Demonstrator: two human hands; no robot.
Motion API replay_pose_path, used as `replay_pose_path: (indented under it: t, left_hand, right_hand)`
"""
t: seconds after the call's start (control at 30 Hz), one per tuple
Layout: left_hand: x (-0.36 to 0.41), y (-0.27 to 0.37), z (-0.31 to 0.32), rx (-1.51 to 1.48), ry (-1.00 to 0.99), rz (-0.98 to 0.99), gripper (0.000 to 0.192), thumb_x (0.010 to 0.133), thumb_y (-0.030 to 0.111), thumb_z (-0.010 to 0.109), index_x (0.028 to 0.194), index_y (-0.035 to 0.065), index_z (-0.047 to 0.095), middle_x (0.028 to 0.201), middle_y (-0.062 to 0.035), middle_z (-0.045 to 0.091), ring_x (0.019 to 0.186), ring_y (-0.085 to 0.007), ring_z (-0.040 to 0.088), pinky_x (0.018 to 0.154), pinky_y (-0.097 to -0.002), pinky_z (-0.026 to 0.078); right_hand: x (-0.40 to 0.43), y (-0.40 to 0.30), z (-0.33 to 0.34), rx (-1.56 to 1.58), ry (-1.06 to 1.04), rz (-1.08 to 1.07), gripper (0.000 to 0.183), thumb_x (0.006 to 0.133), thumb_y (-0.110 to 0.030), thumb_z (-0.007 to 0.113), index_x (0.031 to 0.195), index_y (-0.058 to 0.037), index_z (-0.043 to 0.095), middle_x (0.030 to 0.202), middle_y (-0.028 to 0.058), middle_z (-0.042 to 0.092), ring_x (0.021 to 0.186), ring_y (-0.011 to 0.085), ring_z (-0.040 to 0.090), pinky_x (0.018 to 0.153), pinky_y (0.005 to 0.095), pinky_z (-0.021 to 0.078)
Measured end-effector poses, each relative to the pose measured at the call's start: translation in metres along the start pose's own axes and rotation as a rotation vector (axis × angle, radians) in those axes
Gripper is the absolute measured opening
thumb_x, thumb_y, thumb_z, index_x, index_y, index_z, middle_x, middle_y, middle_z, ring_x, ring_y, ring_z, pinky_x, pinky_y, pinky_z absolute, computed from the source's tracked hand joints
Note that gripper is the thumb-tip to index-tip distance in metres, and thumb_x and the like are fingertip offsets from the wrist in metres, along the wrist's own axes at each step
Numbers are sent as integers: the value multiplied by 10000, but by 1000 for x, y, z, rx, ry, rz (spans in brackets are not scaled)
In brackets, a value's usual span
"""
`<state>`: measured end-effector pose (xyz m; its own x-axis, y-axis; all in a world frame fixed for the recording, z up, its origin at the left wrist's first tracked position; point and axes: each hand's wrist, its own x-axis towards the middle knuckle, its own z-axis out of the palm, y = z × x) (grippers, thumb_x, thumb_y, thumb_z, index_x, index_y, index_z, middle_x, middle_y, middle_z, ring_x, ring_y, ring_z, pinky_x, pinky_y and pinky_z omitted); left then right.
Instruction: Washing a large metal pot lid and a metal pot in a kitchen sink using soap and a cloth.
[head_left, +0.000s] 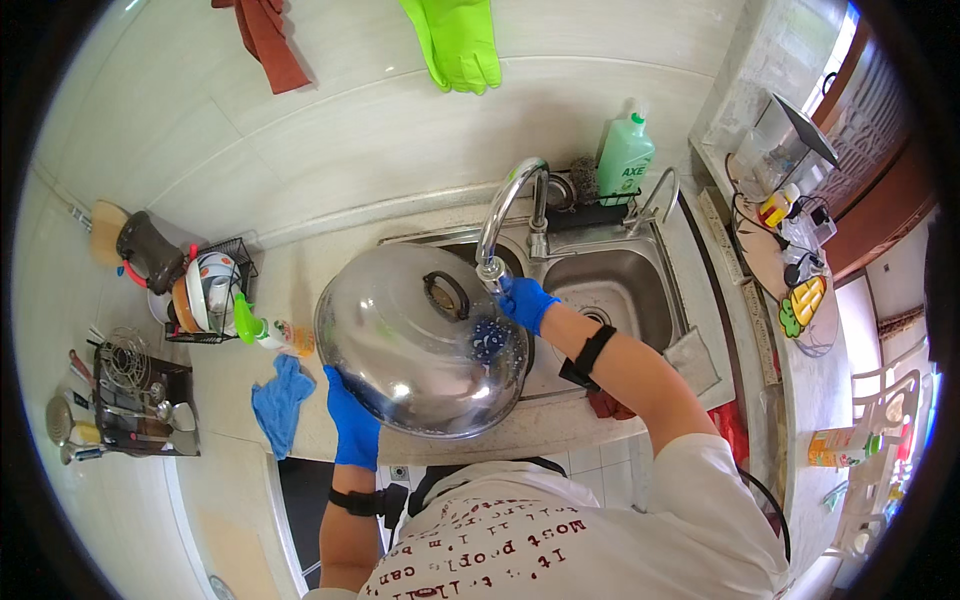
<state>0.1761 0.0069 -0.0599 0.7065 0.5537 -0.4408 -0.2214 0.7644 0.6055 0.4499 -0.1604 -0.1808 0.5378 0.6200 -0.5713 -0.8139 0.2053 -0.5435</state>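
Note:
A large domed metal lid (390, 322), wet with droplets, covers the left part of the sink. Its dark loop handle (447, 295) faces up. My left hand (352, 421), in a blue rubber glove, holds the lid's near left rim, with its fingers partly hidden beneath. Also gloved in blue, my right hand (531, 304) grips the spray head (493, 274) at the end of the curved chrome faucet (513, 180), over the lid's right side. The steel sink's right basin (622, 289) shows beyond my right wrist.
Left of the lid lie a blue cloth (282, 401) and a spray bottle (277, 334). A dish rack (225, 300) and utensil rack (142, 405) stand farther left. A green detergent bottle (625, 159) stands behind the sink. A grey cloth (691, 360) lies at the sink's right edge.

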Motion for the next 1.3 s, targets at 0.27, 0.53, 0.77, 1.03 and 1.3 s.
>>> replay_pose_path:
  t: [0.27, 0.53, 0.77, 1.03, 1.3]
  left_hand:
    - [24, -14, -30, 17, 32, 54, 439, 885, 424, 356, 1119, 74, 480, 1028, -60, 545, 919, -200, 524, 825, -344, 424]
    - [15, 1, -39, -11, -15, -7, 425, 896, 403, 339, 1128, 72, 472, 1043, -63, 539, 925, -187, 526, 831, -329, 427]
    - [28, 3, -9, 3, 47, 40, 329, 884, 381, 400, 975, 101, 546, 799, -11, 563, 690, -123, 534, 623, -260, 454]
    - [28, 2, 24, 193, 179, 106, 276, 864, 375, 464, 848, 118, 566, 705, 31, 534, 610, -78, 496, 532, -223, 414]
    - [13, 0, 45, 175, 98, 291, 334, 887, 356, 427, 974, 51, 535, 860, -25, 555, 745, -124, 504, 674, -261, 429]
  right_hand:
    - [49, 16, -67, -771, -246, -344, 94, 783, -149, 522, 851, -108, 572, 685, 82, 567, 569, 180, 542, 521, 316, 452]
    - [-64, -27, 44, -969, -137, -1044, 461, 650, -105, 673, 1061, -3, 490, 952, 132, 570, 916, 223, 541, 798, 332, 425]
    - [-54, -27, 96, -1073, 104, -745, 231, 668, -29, 643, 879, -12, 550, 792, 28, 568, 696, 125, 539, 642, 263, 444]
    - [-44, -12, 120, -443, -11, -552, 111, 694, 0, 618, 777, -44, 558, 674, 5, 537, 589, 84, 495, 536, 233, 408]
    - [-33, -15, 121, -551, 66, -631, 114, 685, -29, 615, 772, -30, 541, 633, 10, 523, 553, 105, 495, 519, 247, 416]
